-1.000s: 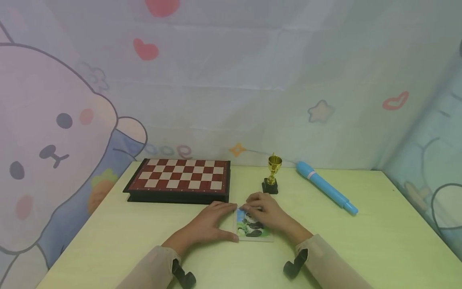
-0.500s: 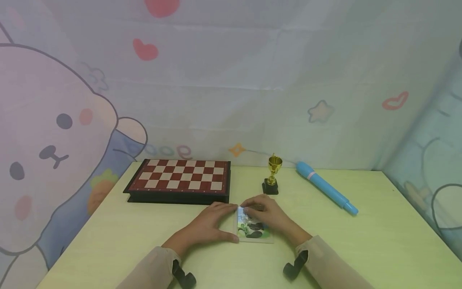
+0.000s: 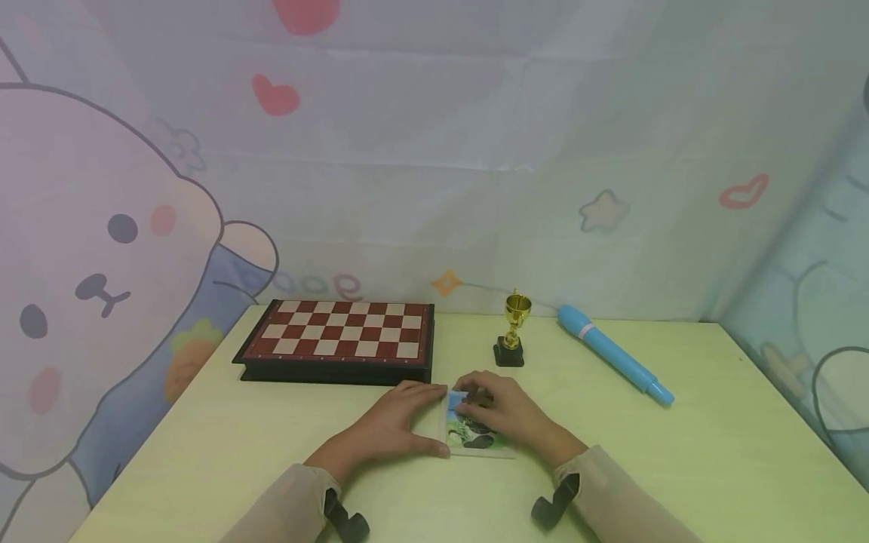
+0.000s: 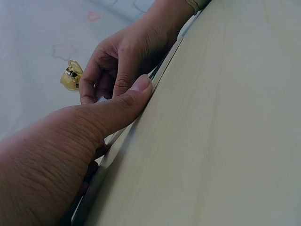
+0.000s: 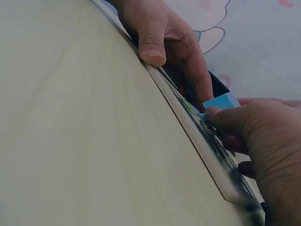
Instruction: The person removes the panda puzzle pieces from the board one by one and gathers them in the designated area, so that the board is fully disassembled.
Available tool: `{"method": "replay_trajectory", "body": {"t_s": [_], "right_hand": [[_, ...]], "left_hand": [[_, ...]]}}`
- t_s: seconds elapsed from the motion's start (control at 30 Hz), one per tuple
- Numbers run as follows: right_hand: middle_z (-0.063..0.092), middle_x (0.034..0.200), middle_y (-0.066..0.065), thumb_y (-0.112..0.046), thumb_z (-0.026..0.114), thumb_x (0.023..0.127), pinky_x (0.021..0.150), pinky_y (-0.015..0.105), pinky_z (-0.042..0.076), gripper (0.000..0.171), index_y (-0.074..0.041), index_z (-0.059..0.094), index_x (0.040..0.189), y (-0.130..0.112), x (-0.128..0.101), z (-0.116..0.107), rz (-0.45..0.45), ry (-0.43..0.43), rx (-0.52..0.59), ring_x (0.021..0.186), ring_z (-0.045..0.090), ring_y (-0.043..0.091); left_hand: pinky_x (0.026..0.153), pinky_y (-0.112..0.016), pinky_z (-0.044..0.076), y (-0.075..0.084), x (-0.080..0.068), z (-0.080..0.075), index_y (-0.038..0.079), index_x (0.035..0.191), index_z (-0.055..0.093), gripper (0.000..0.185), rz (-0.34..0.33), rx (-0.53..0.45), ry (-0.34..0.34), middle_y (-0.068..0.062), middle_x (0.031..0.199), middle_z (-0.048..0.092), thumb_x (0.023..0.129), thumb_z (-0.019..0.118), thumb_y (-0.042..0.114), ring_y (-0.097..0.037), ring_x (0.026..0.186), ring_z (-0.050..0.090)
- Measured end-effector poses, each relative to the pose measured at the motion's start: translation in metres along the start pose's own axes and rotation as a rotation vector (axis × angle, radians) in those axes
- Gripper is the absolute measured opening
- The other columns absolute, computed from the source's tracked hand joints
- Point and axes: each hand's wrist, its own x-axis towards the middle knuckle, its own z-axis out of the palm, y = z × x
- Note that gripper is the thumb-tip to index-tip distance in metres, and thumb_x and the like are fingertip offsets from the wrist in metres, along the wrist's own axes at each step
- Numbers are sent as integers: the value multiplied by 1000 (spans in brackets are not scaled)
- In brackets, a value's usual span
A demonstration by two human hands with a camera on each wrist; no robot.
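A small square panda jigsaw puzzle (image 3: 471, 439) in a pale wooden frame lies on the table. My left hand (image 3: 387, 424) holds the frame by its left side, thumb at the near corner and fingertips at the far one. Over the puzzle's upper part, my right hand (image 3: 509, 411) pinches a blue puzzle piece (image 5: 223, 100) between thumb and fingers. The right wrist view shows this piece tilted up off the picture. In the left wrist view, the left thumb (image 4: 141, 84) lies along the frame's edge. My right hand covers the puzzle's upper right.
Behind my left hand lies a black-sided box with a red and white chessboard top (image 3: 339, 332). A gold trophy cup (image 3: 512, 332) on a black base stands beyond the right hand. Farther right lies a blue pen-shaped object (image 3: 614, 354). A printed cloth (image 3: 434, 151) hangs behind the table.
My right hand has drawn slightly back toward me, its fingers now more curled, with the blue piece lifted at the puzzle's upper part. My left hand has stayed at the frame.
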Motion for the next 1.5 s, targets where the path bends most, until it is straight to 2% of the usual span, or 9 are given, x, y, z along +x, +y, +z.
{"method": "replay_trajectory", "body": {"t_s": [0.1,0.3,0.47,0.6,0.73,0.87,0.93,1.17,1.5], "right_hand": [[70,98,-7,-23,69,90,73,23,56,22,-22,64,111,-3,0,-1,-42,-24,17,82,65,4],[70,93,-8,-21,68,91,70,21,55,17,-20,66,108,-2,0,-1,-114,-11,-7,79,64,2],[68,90,-11,-24,62,95,67,19,53,13,-22,66,107,0,-1,0,-111,-5,-1,75,60,0],[69,94,-12,-26,61,96,73,23,56,13,-25,68,107,3,-1,0,-104,40,-20,81,61,1],[71,100,-15,-30,63,94,83,25,57,15,-29,68,108,8,-1,-5,-37,57,2,92,66,1],[71,100,-15,-38,63,92,83,24,57,16,-33,68,107,15,-6,-16,80,77,55,92,67,3],[71,99,-14,-40,64,92,80,23,56,16,-33,68,105,19,-10,-23,120,101,48,90,67,4],[73,100,-10,-37,68,90,79,23,56,15,-29,71,102,39,-29,-46,155,166,-6,88,65,4],[73,104,-9,-34,68,90,82,21,55,15,-29,72,104,55,-49,-70,187,159,-26,93,66,3]], "left_hand": [[114,-50,36,1,0,-1,28,148,39,96,3,4,1,11,150,42,69,66,76,-15,139,36],[114,-50,36,-1,0,0,28,148,39,96,12,27,9,11,150,42,70,65,76,-15,139,37],[114,-50,36,-2,0,1,28,149,38,96,21,38,11,11,151,42,70,64,78,-16,139,38],[114,-49,36,-3,0,1,28,149,38,97,25,36,15,11,150,42,70,63,78,-15,139,38],[114,-48,36,-4,0,1,27,149,38,96,28,32,13,11,151,42,70,64,77,-15,139,37],[114,-48,36,-3,-1,1,26,148,39,95,31,27,13,10,151,41,71,64,76,-15,139,38],[114,-48,36,-2,-2,1,25,148,39,96,33,24,19,10,151,42,71,64,76,-16,139,39],[115,-49,35,-1,-2,3,25,148,40,96,30,38,25,10,151,43,70,65,77,-17,139,39],[116,-48,34,-2,-2,4,27,148,39,96,19,49,23,11,151,41,70,66,75,-15,140,38]]}}
